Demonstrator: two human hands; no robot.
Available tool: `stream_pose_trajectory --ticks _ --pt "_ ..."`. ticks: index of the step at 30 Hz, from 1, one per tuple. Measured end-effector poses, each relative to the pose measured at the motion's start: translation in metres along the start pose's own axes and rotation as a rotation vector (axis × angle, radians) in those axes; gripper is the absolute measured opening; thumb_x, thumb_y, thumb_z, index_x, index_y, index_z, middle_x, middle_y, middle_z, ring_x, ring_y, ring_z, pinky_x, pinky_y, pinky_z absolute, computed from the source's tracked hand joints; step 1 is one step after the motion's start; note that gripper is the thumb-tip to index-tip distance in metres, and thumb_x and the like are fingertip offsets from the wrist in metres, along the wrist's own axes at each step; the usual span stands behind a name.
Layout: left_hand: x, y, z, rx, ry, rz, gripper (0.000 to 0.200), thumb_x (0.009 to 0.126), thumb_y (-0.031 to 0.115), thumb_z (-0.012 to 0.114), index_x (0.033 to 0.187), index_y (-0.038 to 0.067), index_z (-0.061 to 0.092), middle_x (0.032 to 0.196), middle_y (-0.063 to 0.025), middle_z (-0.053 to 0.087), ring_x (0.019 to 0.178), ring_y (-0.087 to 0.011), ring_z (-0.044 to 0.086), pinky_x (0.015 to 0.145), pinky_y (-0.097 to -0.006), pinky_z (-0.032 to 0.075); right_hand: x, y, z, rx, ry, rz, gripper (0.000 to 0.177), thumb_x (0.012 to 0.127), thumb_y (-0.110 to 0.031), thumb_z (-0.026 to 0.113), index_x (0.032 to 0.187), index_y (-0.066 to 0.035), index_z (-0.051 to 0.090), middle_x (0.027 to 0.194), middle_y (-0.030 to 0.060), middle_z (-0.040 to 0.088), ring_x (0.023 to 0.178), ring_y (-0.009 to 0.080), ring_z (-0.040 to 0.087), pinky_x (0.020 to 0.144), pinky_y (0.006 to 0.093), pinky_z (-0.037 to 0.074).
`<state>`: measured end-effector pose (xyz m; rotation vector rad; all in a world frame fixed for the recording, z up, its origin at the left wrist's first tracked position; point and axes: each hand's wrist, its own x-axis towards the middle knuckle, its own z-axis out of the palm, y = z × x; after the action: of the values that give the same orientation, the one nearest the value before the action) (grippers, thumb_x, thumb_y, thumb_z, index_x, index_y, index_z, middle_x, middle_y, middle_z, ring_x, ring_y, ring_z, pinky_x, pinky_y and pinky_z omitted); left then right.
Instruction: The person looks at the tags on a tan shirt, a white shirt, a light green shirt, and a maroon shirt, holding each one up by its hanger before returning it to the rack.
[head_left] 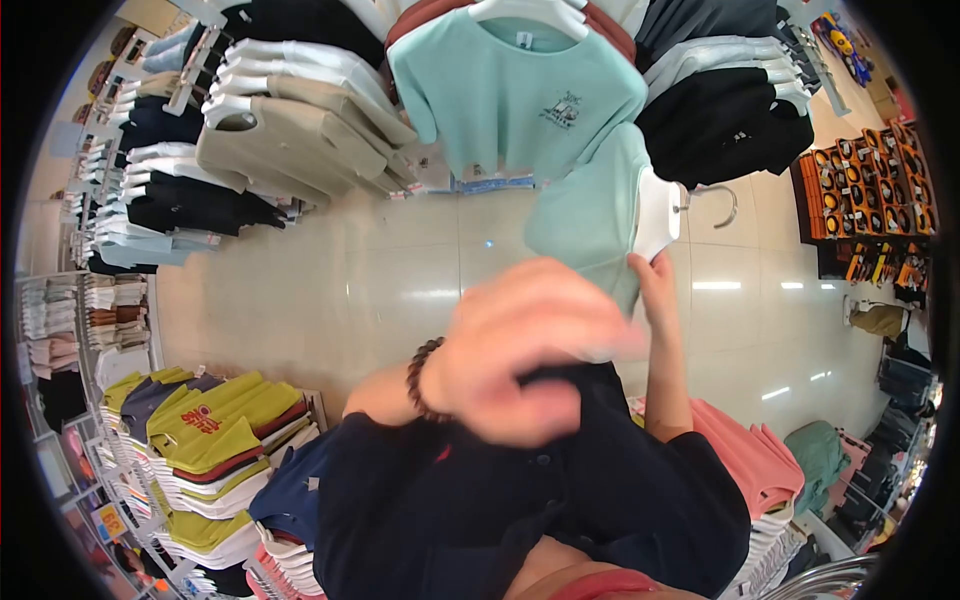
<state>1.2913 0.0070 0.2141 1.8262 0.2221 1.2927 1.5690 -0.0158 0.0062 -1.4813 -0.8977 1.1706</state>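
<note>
The right hand (655,290) is clamped on the mint T-shirt (585,215) by its white hanger (657,210), holding it up over the tiled floor (350,280), just below a matching hung shirt (510,90). The left hand (525,350), with a beaded bracelet (418,375) at the wrist, is blurred in front of the dark sleeve; fingers curled, grip impossible to tell; folded yellow shirts (210,420) lie lower left.
</note>
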Motion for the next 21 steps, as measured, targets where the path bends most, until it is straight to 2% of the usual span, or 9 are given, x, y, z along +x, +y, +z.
stream_pose_trajectory --ticks 1,2,4,5,6,7,9,16,21 --pt "0.011 0.021 -0.001 -0.090 0.033 0.136 0.024 0.092 0.021 0.061 0.098 0.000 0.071 0.102 -0.0141 0.069 0.082 -0.0259 0.067 0.070 -0.0336 0.053 -0.005 -0.002 -0.004 -0.010 -0.001 0.013 0.042 0.089 -0.007 0.060 0.129 0.006 0.051 0.115 0.0108 0.064 0.102 0.0160 0.060 0.088 0.0314 0.048" --pt "0.019 0.038 0.001 -0.177 0.067 0.278 0.032 0.097 0.022 0.052 0.086 0.000 0.073 0.097 -0.0149 0.071 0.078 -0.0247 0.068 0.065 -0.0318 0.054 -0.009 -0.007 -0.007 -0.129 -0.066 0.040 0.046 0.088 -0.007 0.059 0.131 0.005 0.050 0.115 0.0111 0.064 0.104 0.0170 0.060 0.090 0.0318 0.047" --pt "0.022 0.075 0.001 -0.355 0.060 0.116 0.032 0.097 0.021 0.057 0.077 0.003 0.073 0.091 -0.0135 0.072 0.078 -0.0227 0.068 0.061 -0.0268 0.052 -0.023 -0.020 -0.006 -0.255 -0.131 0.063 0.049 0.087 -0.007 0.059 0.134 0.004 0.049 0.116 0.0115 0.063 0.105 0.0179 0.059 0.093 0.0322 0.046" --pt "0.019 0.069 0.012 -0.358 0.061 0.120 0.032 0.097 0.021 0.057 0.077 0.003 0.073 0.091 -0.0135 0.072 0.078 -0.0227 0.068 0.061 -0.0268 0.052 -0.033 -0.025 -0.004 -0.321 -0.129 0.065 0.051 0.086 -0.006 0.058 0.136 0.003 0.049 0.117 0.0116 0.063 0.106 0.0185 0.058 0.094 0.0323 0.045" --pt "0.018 0.056 0.032 -0.682 -0.053 0.313 0.019 0.095 0.015 0.062 0.095 -0.003 0.066 0.097 -0.0138 0.069 0.086 -0.0203 0.067 0.070 -0.0288 0.053 -0.043 -0.029 -0.001 -0.383 -0.126 0.069 0.053 0.086 -0.006 0.058 0.137 0.003 0.048 0.118 0.0118 0.063 0.108 0.0192 0.057 0.096 0.0323 0.044" --pt "0.016 0.052 0.039 -1.004 -0.173 0.504 0.028 0.093 0.010 0.068 0.113 -0.009 0.060 0.104 -0.0142 0.066 0.095 -0.0180 0.065 0.079 -0.0309 0.053 -0.050 -0.033 0.001 -0.381 -0.120 0.071 0.053 0.086 -0.006 0.058 0.137 0.003 0.048 0.118 0.0118 0.063 0.108 0.0192 0.057 0.096 0.0323 0.044" --pt "0.001 0.059 0.042 -1.038 -0.186 0.496 0.028 0.093 0.010 0.068 0.112 -0.009 0.060 0.104 -0.0143 0.066 0.095 -0.0180 0.065 0.079 -0.0309 0.053 -0.065 -0.038 0.002 -0.339 -0.188 0.080 0.054 0.083 -0.005 0.057 0.137 0.002 0.050 0.120 0.0123 0.063 0.110 0.0200 0.056 0.098 0.0328 0.043" --pt "-0.034 0.098 0.030 -1.227 -0.298 0.468 0.029 0.093 0.012 0.068 0.111 -0.009 0.061 0.103 -0.0148 0.066 0.094 -0.0184 0.065 0.078 -0.0311 0.054 -0.078 -0.050 0.013 -0.390 -0.117 -0.019 0.050 0.079 -0.005 0.056 0.129 0.004 0.056 0.115 0.0110 0.063 0.107 0.0201 0.057 0.097 0.0319 0.042" --pt "-0.030 0.093 0.013 -1.302 -0.339 0.445 0.030 0.093 0.013 0.068 0.110 -0.010 0.061 0.103 -0.0152 0.066 0.094 -0.0187 0.065 0.077 -0.0312 0.054 -0.063 -0.081 0.023 -0.302 -0.191 -0.083 0.047 0.079 -0.006 0.056 0.124 0.003 0.058 0.115 0.0101 0.062 0.106 0.0175 0.055 0.094 0.0296 0.042"
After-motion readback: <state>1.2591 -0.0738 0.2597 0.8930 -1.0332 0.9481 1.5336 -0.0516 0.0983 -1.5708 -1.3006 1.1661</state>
